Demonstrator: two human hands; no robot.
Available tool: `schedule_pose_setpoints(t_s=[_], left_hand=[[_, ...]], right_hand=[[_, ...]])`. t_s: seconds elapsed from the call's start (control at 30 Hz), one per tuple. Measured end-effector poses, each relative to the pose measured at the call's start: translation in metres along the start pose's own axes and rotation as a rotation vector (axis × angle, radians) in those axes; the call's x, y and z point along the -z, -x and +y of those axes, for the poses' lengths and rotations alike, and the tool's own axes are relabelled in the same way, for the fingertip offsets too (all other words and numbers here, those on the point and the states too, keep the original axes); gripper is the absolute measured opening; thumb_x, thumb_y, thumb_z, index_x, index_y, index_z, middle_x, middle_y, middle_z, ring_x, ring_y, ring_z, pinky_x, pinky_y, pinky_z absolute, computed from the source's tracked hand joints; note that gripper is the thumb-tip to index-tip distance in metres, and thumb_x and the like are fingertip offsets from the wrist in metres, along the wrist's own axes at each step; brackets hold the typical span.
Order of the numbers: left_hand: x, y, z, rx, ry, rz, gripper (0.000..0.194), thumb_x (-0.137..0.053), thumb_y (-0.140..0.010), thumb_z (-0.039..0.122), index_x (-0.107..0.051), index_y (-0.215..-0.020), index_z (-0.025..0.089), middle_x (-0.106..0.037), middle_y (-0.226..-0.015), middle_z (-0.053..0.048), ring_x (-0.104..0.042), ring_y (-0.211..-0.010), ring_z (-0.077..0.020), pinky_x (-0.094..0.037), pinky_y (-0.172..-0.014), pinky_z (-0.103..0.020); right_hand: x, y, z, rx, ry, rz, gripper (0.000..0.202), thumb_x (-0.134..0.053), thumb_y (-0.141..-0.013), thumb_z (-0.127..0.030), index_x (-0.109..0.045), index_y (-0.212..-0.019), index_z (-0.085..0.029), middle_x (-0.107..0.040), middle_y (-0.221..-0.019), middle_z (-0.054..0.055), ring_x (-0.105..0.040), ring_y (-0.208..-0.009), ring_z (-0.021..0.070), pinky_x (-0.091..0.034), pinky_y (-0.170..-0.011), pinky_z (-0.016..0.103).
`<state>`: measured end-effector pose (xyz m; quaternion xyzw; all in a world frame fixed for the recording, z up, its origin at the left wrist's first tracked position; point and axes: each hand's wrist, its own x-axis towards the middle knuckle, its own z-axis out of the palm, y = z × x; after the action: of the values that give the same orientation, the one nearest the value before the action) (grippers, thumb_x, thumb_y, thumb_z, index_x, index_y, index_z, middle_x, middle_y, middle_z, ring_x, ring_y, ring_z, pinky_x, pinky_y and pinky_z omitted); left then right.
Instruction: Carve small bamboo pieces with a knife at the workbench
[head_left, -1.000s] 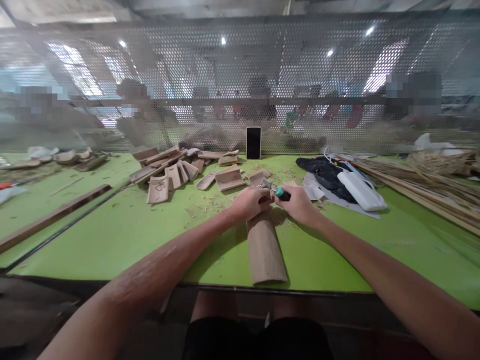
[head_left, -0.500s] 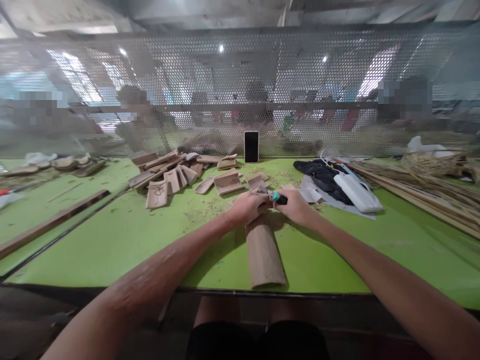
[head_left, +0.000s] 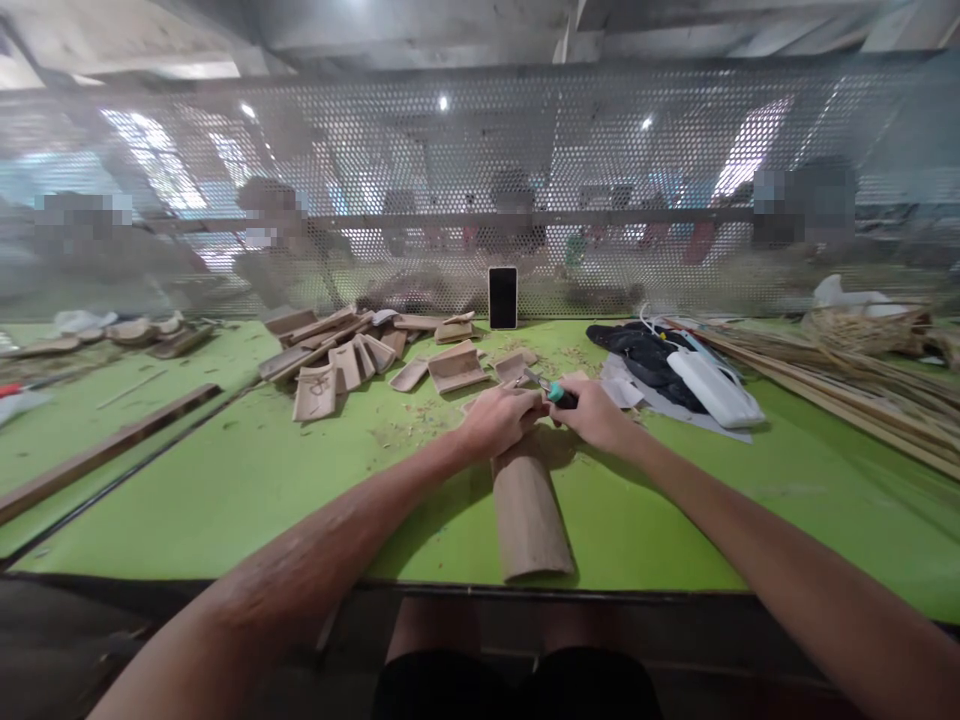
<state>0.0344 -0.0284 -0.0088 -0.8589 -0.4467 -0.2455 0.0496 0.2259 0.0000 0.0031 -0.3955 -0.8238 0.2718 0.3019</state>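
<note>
A half-round length of bamboo (head_left: 531,515) lies curved side up, running from the table's front edge toward my hands. My left hand (head_left: 499,418) is closed at its far end, fingers bent over a bamboo piece mostly hidden beneath them. My right hand (head_left: 596,412) is wrapped round the teal-and-black handle of a carving knife (head_left: 558,393). Its metal blade points up and left, just above my left fingers. The two hands nearly touch. Whether the blade's edge meets the bamboo is hidden.
Cut bamboo pieces (head_left: 457,368) lie in a loose pile beyond my left hand, among shavings. A phone (head_left: 503,298) stands against the perforated screen (head_left: 420,130). At right are a black cloth (head_left: 637,355), a white power bank (head_left: 716,385) and long bamboo strips (head_left: 832,385). People sit behind the screen.
The knife and both hands have shifted only slightly, still at the bamboo's far end. The camera view has tilted up a little.
</note>
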Motion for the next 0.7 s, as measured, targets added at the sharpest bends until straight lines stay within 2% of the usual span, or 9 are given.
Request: schedule_pose_setpoints(t_s=[0.13,0.3,0.5,0.7], left_hand=[[-0.0014,-0.0005,-0.0041,0.010,0.048,-0.030,0.017,-0.055,-0.097,0.025,-0.070,-0.102,0.019,-0.076,-0.101,-0.007,-0.069,-0.088,-0.0210,-0.048,-0.073,-0.028],[-0.0014,0.0000,-0.0065,0.010,0.114,-0.019,0.019,-0.055,-0.098,0.029,-0.069,-0.108,0.020,-0.074,-0.108,-0.006,-0.069,-0.093,-0.0205,-0.050,-0.076,-0.028],[0.0013,0.0000,-0.0051,0.007,0.120,-0.039,0.016,-0.058,-0.094,0.022,-0.070,-0.103,0.018,-0.074,-0.097,-0.005,-0.067,-0.086,-0.0190,-0.049,-0.073,-0.027],[-0.0006,0.0005,-0.0064,-0.004,0.090,-0.013,0.014,-0.061,-0.087,0.020,-0.071,-0.097,0.019,-0.074,-0.097,-0.005,-0.067,-0.084,-0.0195,-0.049,-0.073,-0.028]], right_hand=[[-0.0014,-0.0014,0.0030,0.021,0.030,0.004,0.008,-0.059,-0.074,-0.024,-0.062,-0.074,-0.017,-0.061,-0.071,0.003,-0.051,-0.070,0.0176,-0.037,-0.064,0.030],[-0.0007,-0.0024,0.0053,0.018,0.060,0.030,0.009,-0.058,-0.075,-0.025,-0.061,-0.072,-0.018,-0.060,-0.069,0.003,-0.051,-0.067,0.0177,-0.036,-0.064,0.031],[-0.0014,-0.0025,0.0056,0.018,0.052,0.048,0.008,-0.059,-0.075,-0.025,-0.060,-0.071,-0.018,-0.058,-0.068,0.001,-0.050,-0.066,0.0168,-0.036,-0.063,0.030],[-0.0019,-0.0036,0.0029,0.016,0.065,0.018,0.004,-0.061,-0.069,-0.020,-0.061,-0.073,-0.018,-0.061,-0.073,0.002,-0.054,-0.073,0.0190,-0.039,-0.069,0.032]])
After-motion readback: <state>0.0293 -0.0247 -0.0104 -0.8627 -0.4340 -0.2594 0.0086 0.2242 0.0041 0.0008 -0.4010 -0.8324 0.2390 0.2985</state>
